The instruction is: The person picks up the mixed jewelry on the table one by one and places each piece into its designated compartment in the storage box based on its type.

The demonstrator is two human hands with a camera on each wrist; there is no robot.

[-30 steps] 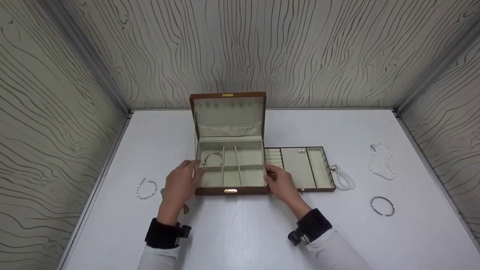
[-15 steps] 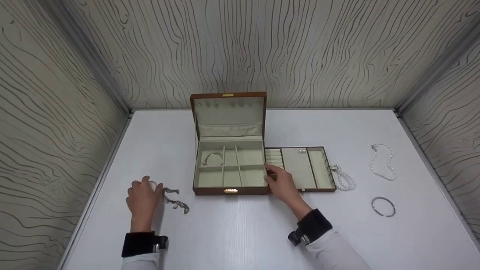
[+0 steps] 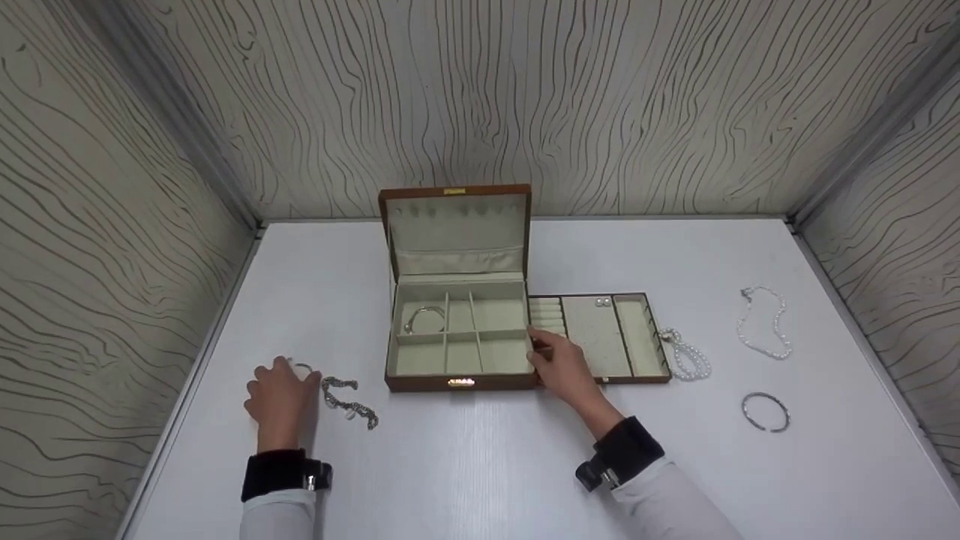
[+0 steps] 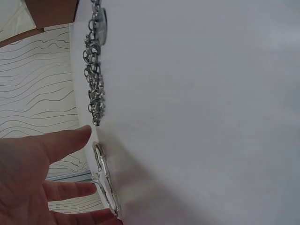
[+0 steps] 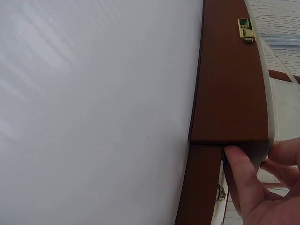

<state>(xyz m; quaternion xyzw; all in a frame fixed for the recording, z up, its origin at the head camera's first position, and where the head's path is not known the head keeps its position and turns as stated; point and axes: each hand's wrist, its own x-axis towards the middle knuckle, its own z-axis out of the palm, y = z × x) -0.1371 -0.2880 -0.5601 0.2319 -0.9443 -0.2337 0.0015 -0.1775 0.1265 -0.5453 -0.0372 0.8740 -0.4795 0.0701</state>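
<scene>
My left hand [image 3: 281,401] is down at the left of the table, its fingers spread over a thin silver bangle [image 4: 108,180]. In the left wrist view the thumb stands apart from the bangle, with fingertips right at its far side. A chunky silver chain bracelet [image 3: 352,409] lies just right of that hand. My right hand [image 3: 564,367] grips the right edge of a brown jewelry box [image 3: 420,384], thumb against its side and fingers at the rim. The lid is up, and a gold-toned bangle [image 3: 427,308] sits in the back left compartment.
A drawer [image 3: 637,380] sticks out from the box's right side, with two pearl earrings [image 3: 603,302] inside. Beyond it lie a looped pearl strand [image 3: 691,364], a pearl necklace [image 3: 780,330] and a dark bangle [image 3: 784,412]. Patterned panels [image 3: 480,105] enclose the table.
My left hand has left the box's left side and moved left to the silver bangle, uncovering the chain bracelet. The right hand and box have stayed put.
</scene>
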